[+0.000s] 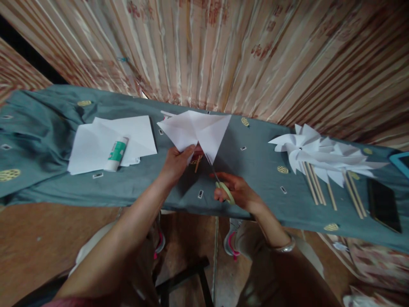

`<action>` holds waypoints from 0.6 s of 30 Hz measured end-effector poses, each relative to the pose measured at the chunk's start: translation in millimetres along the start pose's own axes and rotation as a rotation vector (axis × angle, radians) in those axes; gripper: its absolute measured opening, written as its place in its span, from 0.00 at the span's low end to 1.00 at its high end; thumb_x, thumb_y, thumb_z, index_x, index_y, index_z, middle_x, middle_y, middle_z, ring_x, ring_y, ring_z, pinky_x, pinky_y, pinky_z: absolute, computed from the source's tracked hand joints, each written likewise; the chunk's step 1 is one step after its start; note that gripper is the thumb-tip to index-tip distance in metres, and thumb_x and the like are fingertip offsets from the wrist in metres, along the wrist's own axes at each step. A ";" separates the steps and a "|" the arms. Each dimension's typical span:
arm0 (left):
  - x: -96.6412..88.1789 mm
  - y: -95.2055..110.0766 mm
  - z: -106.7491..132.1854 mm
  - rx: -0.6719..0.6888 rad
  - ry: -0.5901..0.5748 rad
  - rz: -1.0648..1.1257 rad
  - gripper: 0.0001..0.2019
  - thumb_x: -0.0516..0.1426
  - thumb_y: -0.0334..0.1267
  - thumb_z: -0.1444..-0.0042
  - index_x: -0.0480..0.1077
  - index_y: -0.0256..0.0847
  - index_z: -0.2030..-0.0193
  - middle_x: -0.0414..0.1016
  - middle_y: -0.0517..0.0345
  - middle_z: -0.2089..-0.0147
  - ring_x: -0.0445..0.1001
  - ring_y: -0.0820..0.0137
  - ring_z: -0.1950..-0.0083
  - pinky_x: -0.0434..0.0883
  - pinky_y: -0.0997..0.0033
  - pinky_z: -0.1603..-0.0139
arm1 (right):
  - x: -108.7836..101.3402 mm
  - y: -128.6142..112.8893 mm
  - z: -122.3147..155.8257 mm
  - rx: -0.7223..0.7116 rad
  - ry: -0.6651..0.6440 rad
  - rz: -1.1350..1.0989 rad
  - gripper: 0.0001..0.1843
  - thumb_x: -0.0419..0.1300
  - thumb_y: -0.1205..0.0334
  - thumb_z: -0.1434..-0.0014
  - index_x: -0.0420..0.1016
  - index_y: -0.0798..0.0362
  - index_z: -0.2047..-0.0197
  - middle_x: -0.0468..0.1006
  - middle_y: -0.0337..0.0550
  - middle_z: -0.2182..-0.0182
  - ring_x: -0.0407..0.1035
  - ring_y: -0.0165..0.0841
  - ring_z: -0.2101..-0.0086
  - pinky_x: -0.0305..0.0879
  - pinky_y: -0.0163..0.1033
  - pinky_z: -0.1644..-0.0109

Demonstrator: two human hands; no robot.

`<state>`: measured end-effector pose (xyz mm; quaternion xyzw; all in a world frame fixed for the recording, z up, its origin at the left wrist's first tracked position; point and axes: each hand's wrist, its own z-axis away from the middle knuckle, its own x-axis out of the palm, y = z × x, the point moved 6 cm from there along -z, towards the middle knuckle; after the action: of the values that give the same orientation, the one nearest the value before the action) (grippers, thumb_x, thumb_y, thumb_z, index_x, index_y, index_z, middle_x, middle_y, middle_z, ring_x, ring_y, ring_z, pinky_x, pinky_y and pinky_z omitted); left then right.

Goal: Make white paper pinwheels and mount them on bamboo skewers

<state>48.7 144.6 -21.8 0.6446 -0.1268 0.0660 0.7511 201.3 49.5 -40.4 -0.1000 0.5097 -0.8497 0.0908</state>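
Note:
My left hand [177, 162] pinches the lower edge of a folded white paper square [194, 130] and holds it up above the table. My right hand [234, 191] is closed round the pale green handles of a pair of scissors [220, 181]. The thin blades run up to the paper's bottom corner and touch it. Both hands hover over the front part of a table covered in a grey-green cloth [255, 170].
A stack of white sheets [96, 143] with a green and white glue stick [116, 153] lies at the left. Several finished paper pinwheels [319, 155] on wooden sticks lie at the right, beside a dark phone [383, 204]. A striped curtain hangs behind the table.

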 end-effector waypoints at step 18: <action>0.6 -3.8 17.1 -0.132 -0.117 -0.070 0.06 0.67 0.33 0.67 0.78 0.39 0.76 0.78 0.54 0.74 0.74 0.62 0.71 0.70 0.66 0.66 | -79.5 -26.9 12.8 -0.370 0.518 -0.249 0.25 0.66 0.41 0.53 0.76 0.53 0.61 0.76 0.37 0.73 0.67 0.26 0.75 0.61 0.31 0.75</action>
<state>48.4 127.1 -22.8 0.6004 -0.1519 -0.0065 0.7851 279.8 71.4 -16.9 0.0431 0.6452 -0.7446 -0.1657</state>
